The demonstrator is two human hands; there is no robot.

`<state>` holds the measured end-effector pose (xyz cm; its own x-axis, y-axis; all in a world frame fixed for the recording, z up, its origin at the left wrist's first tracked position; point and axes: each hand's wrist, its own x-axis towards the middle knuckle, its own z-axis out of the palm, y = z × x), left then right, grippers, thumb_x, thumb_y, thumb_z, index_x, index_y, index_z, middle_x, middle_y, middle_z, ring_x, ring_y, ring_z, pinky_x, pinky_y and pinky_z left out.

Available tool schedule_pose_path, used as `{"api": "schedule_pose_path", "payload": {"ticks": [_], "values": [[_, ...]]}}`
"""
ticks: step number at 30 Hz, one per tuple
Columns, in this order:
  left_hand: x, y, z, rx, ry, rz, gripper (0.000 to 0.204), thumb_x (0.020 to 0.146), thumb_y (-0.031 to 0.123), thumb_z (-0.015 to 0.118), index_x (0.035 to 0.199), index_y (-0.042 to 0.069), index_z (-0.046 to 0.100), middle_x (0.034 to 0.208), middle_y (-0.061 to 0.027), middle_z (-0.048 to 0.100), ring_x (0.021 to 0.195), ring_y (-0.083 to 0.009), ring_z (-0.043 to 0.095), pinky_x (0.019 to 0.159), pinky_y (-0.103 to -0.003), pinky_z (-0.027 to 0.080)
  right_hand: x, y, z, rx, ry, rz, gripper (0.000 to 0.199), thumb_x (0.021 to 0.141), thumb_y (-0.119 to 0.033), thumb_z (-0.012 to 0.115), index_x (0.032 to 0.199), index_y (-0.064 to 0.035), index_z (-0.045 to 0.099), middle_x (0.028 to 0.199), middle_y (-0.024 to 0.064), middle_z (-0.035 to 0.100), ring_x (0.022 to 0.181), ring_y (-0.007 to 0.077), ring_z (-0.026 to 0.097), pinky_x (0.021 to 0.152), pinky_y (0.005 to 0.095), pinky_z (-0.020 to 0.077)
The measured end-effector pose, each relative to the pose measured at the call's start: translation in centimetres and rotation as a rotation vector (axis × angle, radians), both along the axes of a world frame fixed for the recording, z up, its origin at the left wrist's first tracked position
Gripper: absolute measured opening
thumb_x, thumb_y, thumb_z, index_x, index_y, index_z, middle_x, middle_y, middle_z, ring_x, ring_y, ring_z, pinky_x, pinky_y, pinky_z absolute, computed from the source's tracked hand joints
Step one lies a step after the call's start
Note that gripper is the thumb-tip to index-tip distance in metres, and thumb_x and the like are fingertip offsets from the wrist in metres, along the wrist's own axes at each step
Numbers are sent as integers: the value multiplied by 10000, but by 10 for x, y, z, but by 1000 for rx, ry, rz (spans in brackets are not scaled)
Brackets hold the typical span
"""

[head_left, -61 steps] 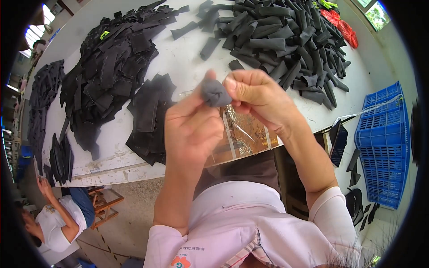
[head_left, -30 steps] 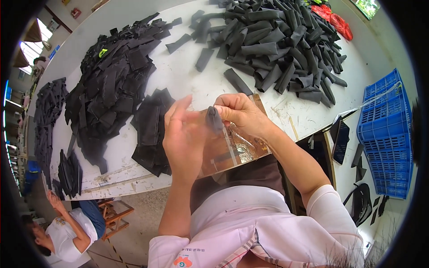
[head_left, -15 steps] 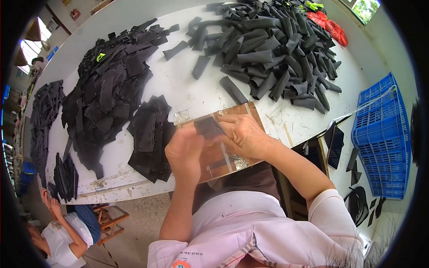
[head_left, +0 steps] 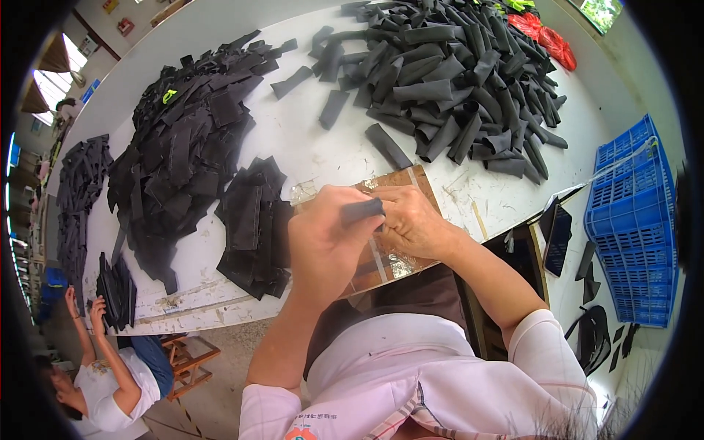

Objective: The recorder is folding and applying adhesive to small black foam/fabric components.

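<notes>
A short dark grey fabric sleeve (head_left: pixel 361 211), rolled into a tube, is held between my two hands over the brown taped board (head_left: pixel 405 178). My left hand (head_left: pixel 323 235) is closed round its left part. Against its right end, the fingers of my right hand (head_left: pixel 416 224) are curled and pinching; their tips are partly hidden. Left of the board lies a stack of flat black fabric pieces (head_left: pixel 249 227). Beyond the board, one loose tube (head_left: pixel 387 147) rests apart from a large heap of similar tubes (head_left: pixel 447 81).
A big pile of flat black pieces (head_left: pixel 180 154) covers the table's (head_left: pixel 308 158) left side. Blue crates (head_left: pixel 634 227) stand at the right, near a dark phone-like slab (head_left: pixel 559 238). Red plastic bags (head_left: pixel 546 40) lie far right. A co-worker (head_left: pixel 110 374) sits lower left.
The fabric piece, flatter before, is now a narrow tube. My left hand has moved right and closed round it, while my right hand stays nearly in place. The co-worker's hands have shifted.
</notes>
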<state>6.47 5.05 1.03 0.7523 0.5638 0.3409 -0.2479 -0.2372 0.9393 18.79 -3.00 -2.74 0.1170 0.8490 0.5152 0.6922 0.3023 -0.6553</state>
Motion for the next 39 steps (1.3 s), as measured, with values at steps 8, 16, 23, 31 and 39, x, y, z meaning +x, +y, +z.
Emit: {"api": "schedule_pose_path", "payload": {"ticks": [8,16,23,31,39], "values": [[0,-9,-8,-35,-126,155,153,804,83,561,922,-15,557,806,-76,574,798,-119,536,743,-235,416,3,-3,2,-265,68,56,292,832,-320,490,792,-38,557,617,140,558,578,345,530,523,401,402],[-15,15,0,-699,-630,-56,126,851,154,510,900,43,545,924,-66,546,903,-172,479,829,-325,375,1,1,47,-179,-149,-39,319,796,-350,523,769,-36,579,608,114,548,588,318,535,520,384,400],[-16,7,-9,-557,-443,42,93,847,107,511,879,29,552,906,-77,559,867,-161,493,821,-304,372,-6,3,11,-279,-40,5,315,791,-339,533,711,-38,579,619,103,546,585,301,529,507,378,395],[-20,6,-13,-458,-341,180,109,849,86,511,875,-7,563,873,-81,574,797,-120,500,786,-259,377,-8,1,15,-268,-76,-20,287,795,-310,557,710,-37,582,578,125,532,558,301,531,516,358,418],[-80,50,-72,250,360,894,256,759,57,533,1009,0,534,992,-149,557,884,-235,536,765,-320,419,46,27,63,103,790,-495,540,899,-449,308,765,7,565,546,-2,437,488,67,401,472,193,281]]}}
